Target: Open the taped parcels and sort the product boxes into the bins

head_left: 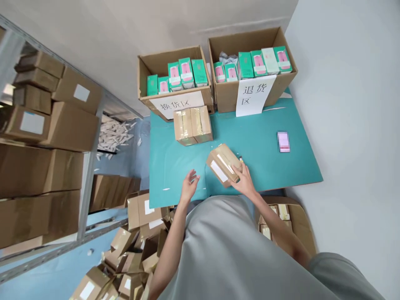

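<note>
My right hand [243, 180] grips a taped cardboard box [229, 157] by its right side, above the front of the green-topped table [262, 125]. The box is tilted, with a white label on the side toward me. My left hand [190, 185] hovers to the left of it, fingers apart and holding nothing. Two small taped cardboard boxes [193, 125] stand side by side farther back. A small object [241, 158] pokes out beside the held box, too small to name.
Two open cartons [142, 79] [225, 98] with paper signs hold green-and-pink boxes at the table's back. A blurred phone-like item [283, 142] lies right. Shelves of cartons [71, 125] stand left. Opened boxes [131, 262] heap on the floor; another carton [301, 216] sits right of me.
</note>
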A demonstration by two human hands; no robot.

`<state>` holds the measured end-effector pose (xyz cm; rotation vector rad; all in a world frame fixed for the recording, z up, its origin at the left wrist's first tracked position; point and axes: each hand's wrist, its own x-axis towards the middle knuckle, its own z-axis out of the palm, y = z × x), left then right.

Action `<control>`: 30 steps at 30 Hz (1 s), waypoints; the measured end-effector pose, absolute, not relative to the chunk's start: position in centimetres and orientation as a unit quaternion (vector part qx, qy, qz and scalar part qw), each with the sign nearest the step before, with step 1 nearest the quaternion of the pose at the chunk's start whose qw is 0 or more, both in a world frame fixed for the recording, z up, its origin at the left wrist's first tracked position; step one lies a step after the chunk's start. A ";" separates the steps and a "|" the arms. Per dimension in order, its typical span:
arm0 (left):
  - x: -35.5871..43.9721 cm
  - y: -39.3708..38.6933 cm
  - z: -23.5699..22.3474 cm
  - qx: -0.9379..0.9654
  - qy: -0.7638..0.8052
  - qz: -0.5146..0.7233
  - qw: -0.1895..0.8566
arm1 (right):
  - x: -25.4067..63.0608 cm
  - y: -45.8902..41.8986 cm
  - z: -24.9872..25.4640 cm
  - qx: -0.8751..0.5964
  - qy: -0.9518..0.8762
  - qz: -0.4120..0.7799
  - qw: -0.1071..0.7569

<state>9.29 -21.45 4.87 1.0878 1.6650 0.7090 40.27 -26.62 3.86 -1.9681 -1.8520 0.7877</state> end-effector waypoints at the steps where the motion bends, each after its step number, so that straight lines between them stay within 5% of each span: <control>1: 9.1 -21.6 4.7 0.446 0.698 0.299 0.474 | 39.5 -27.1 4.0 -0.659 -0.681 0.288 0.139; 10: 7.3 -26.2 3.5 0.471 0.750 0.255 0.389 | 34.9 -25.5 3.7 -0.394 -0.865 0.311 0.009; 21: 7.4 -28.2 2.2 0.423 0.802 0.207 0.367 | 36.2 -29.3 3.9 -0.494 -0.832 0.252 0.025; 30: 4.4 -29.9 -0.8 0.288 0.730 0.372 0.496 | 38.4 -30.2 -0.9 -0.558 -0.770 0.294 0.096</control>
